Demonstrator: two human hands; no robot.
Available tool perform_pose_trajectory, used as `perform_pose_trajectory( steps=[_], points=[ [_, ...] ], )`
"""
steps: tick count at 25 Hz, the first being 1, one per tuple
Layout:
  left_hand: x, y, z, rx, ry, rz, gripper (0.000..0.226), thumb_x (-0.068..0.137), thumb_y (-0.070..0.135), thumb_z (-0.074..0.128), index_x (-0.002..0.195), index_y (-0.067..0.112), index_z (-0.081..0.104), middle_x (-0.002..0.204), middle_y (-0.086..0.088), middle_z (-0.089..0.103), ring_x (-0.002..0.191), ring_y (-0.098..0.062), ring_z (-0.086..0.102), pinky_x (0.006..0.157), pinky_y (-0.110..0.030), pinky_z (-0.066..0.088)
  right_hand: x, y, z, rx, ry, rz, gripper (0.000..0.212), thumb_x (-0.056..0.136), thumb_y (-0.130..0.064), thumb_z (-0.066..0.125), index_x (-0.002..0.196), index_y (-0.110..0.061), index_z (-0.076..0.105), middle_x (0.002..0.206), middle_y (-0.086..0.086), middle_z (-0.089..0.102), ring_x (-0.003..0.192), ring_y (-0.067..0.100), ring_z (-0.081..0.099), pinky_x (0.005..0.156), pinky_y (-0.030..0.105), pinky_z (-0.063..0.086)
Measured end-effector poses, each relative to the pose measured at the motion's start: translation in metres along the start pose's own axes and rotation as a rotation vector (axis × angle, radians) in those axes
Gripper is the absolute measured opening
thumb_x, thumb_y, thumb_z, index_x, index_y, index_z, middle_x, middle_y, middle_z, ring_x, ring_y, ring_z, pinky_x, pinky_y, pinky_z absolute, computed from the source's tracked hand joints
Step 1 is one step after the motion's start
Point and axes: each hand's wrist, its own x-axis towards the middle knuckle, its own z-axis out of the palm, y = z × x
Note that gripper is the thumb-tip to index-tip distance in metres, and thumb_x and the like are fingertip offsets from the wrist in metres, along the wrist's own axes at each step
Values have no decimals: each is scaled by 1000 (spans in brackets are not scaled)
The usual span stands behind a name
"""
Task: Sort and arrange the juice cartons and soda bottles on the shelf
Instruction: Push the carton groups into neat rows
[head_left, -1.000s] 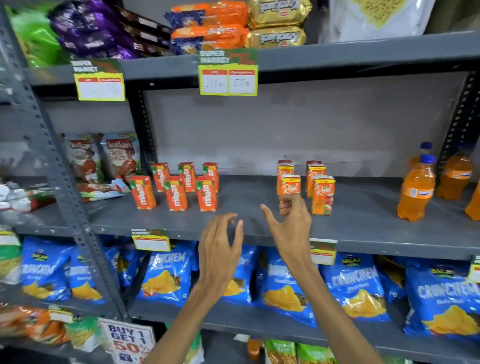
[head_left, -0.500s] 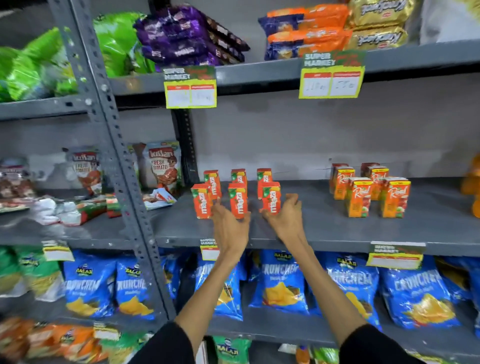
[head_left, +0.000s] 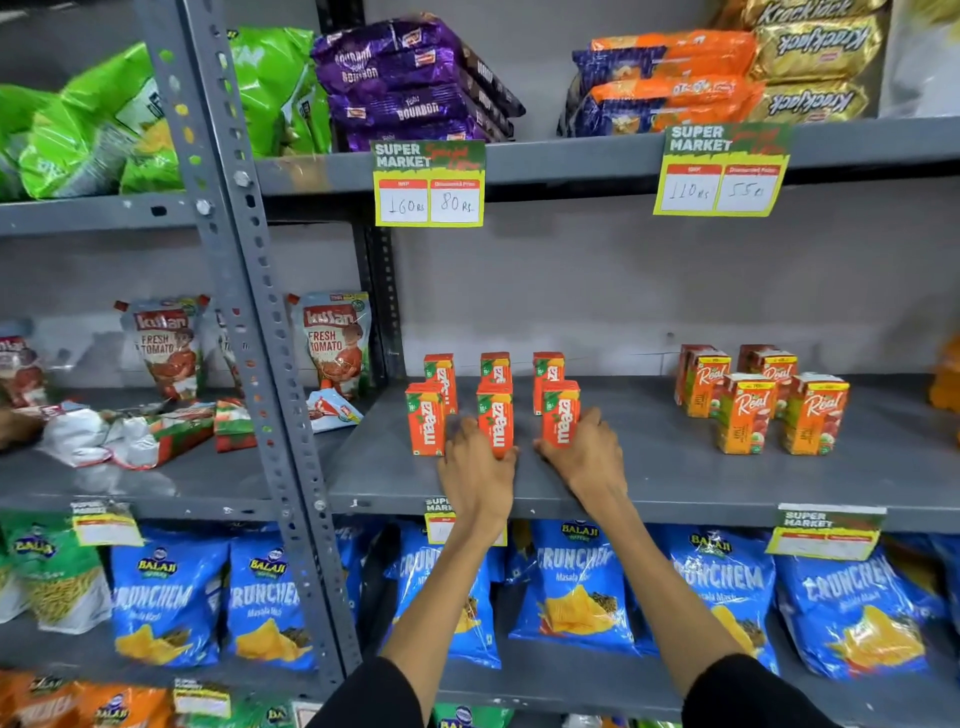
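Note:
Several orange Maaza juice cartons stand in two rows on the grey middle shelf (head_left: 649, 483). My left hand (head_left: 475, 470) grips the middle front Maaza carton (head_left: 494, 418) from below and left. My right hand (head_left: 587, 457) grips the right front Maaza carton (head_left: 561, 415). The left front Maaza carton (head_left: 425, 423) stands free beside them. To the right, several orange Real juice cartons (head_left: 743, 410) stand in a loose cluster. An orange soda bottle (head_left: 948, 382) shows only as a sliver at the right edge.
A slotted grey upright post (head_left: 249, 332) stands just left of the Maaza cartons. Tomato ketchup pouches (head_left: 332, 343) fill the left bay. Blue chip bags (head_left: 576, 587) hang below, biscuit packs (head_left: 410, 78) above. Price tags (head_left: 428, 184) hang from the shelf edges.
Both hands reached forward from in front of the shelf and closed on two front-row Maaza cartons. The view swung left, so the soda bottles slid out of frame.

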Motion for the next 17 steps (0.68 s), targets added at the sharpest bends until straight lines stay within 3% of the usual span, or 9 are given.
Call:
perform_pose_trajectory(
  steps=[7, 17],
  points=[
    [0, -2, 2, 5, 18, 1, 63, 85, 44, 76, 129, 8, 50, 119, -9, 70, 112, -26, 66, 95, -45, 54, -1, -2, 3, -165, 32, -50, 72, 75, -61, 73, 116, -8, 45, 118, 17, 65, 112, 35, 61, 93, 47, 50],
    [1, -1, 3, 2, -14, -4, 59, 86, 43, 76, 127, 8, 52, 119, -9, 70, 113, -28, 66, 98, -47, 52, -2, 0, 0, -194, 2, -79, 72, 77, -62, 70, 120, -9, 46, 120, 15, 64, 115, 34, 60, 94, 47, 49]
  ],
)
